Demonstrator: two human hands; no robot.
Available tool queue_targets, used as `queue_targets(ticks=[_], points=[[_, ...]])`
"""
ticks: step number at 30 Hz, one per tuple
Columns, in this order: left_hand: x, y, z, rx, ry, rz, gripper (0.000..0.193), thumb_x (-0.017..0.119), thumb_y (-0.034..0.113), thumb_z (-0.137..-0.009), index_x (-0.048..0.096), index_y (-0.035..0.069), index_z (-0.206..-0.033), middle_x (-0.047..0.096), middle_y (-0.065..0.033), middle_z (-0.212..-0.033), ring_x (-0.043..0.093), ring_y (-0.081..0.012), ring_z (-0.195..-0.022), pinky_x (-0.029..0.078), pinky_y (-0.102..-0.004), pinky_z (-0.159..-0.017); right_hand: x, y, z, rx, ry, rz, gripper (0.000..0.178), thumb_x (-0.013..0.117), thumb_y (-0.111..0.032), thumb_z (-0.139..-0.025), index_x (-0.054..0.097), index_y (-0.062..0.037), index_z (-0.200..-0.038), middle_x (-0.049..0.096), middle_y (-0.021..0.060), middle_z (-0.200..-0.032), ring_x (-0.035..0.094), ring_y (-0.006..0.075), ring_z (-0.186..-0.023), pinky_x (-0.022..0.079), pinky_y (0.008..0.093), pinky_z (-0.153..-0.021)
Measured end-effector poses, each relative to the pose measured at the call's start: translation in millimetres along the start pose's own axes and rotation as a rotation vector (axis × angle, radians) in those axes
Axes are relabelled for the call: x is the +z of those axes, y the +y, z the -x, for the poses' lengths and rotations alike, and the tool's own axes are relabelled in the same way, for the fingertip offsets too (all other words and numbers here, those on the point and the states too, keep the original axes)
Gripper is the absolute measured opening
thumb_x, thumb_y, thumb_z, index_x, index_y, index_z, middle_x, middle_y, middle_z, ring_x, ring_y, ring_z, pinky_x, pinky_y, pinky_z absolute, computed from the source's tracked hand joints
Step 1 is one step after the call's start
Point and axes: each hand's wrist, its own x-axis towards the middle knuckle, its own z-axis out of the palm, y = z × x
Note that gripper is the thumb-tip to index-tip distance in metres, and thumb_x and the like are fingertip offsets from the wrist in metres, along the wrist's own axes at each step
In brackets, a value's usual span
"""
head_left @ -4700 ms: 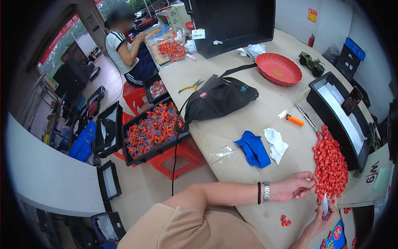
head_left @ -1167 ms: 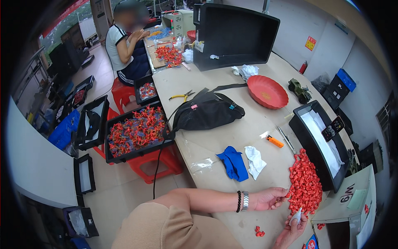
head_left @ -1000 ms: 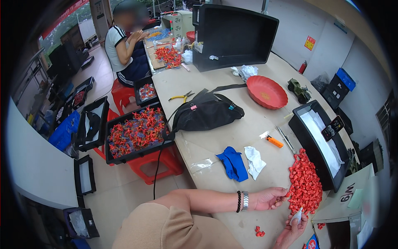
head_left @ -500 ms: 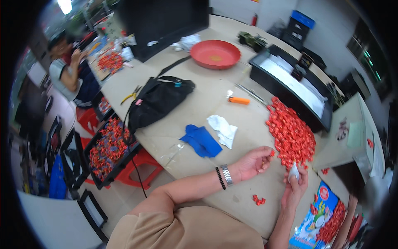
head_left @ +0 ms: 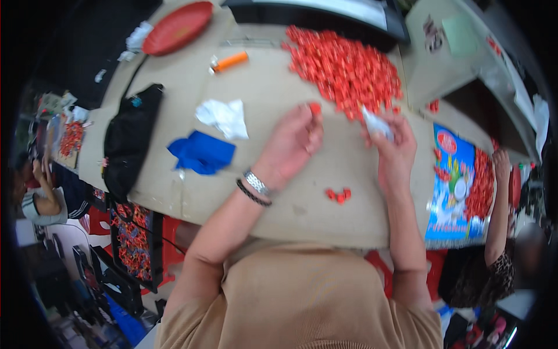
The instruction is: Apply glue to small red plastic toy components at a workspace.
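Observation:
Between the fingertips of my left hand [head_left: 292,144] is a small red plastic piece [head_left: 314,108]. My right hand [head_left: 399,152] is closed round a small white squeeze bottle [head_left: 378,124] with a pointed nozzle, tilted toward the upper left. Its tip is at the near edge of a large pile of small red pieces [head_left: 349,70]. The two hands are apart, both above the table. A few loose red pieces [head_left: 339,196] lie on the tabletop nearer to me, between my forearms.
On the left lie a blue cloth [head_left: 203,152], a white cloth [head_left: 225,118], an orange lighter [head_left: 230,61] and a black bag [head_left: 132,139]. Farther off are a red dish [head_left: 179,28] and a black tray [head_left: 325,14]. A co-worker's arm [head_left: 497,203] is beside a blue printed package [head_left: 450,180].
My view has swung to the right, so the table's things sit farther left and higher. Both hands keep hold of the red piece and the bottle.

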Motion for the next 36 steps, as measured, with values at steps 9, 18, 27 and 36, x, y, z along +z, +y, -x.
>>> queue_targets(ticks=[9, 18, 27, 36], points=[[-5, -4, -2, 0.031, -0.059, -0.040, 0.023, 0.053, 0.024, -0.097, 0.058, 0.008, -0.112, 0.063, -0.0029, -0.096, 0.048, -0.0105, -0.065, 0.037, -0.0227, -0.053, -3, 11, 3, -0.258, -0.069, 0.223, 0.032, 0.066, 0.006, -0.080, 0.054, 0.0051, -0.110, 0.062, 0.0145, -0.105, 0.067, 0.0215, -0.090, 0.055, 0.0271, -0.077], [2, -6, 2, 0.121, -0.009, -0.182, 0.025, 0.052, 0.026, -0.097, 0.058, 0.008, -0.113, 0.062, -0.0031, -0.101, 0.044, -0.0094, -0.063, 0.035, -0.0218, -0.052, 0, 14, 6, -0.463, -0.112, 0.396, 0.031, 0.072, 0.002, -0.078, 0.060, 0.0016, -0.107, 0.063, 0.0090, -0.106, 0.063, 0.0159, -0.093, 0.055, 0.0256, -0.079], [3, -4, 4, 0.149, -0.024, -0.225, 0.023, 0.054, 0.025, -0.096, 0.058, 0.007, -0.111, 0.061, -0.0067, -0.100, 0.050, -0.0095, -0.064, 0.037, -0.0226, -0.054, 0, 15, 10, -0.465, -0.127, 0.420, 0.031, 0.074, 0.001, -0.077, 0.063, 0.0002, -0.106, 0.063, 0.0059, -0.103, 0.060, 0.0127, -0.092, 0.053, 0.0245, -0.077], [3, -4, 3, 0.153, -0.040, -0.240, 0.025, 0.054, 0.026, -0.097, 0.059, 0.006, -0.110, 0.061, -0.0063, -0.099, 0.049, -0.0098, -0.064, 0.037, -0.0229, -0.054, 2, 16, 8, -0.427, -0.103, 0.403, 0.030, 0.074, 0.001, -0.077, 0.064, 0.0004, -0.105, 0.063, 0.0057, -0.101, 0.060, 0.0127, -0.092, 0.053, 0.0241, -0.077]])
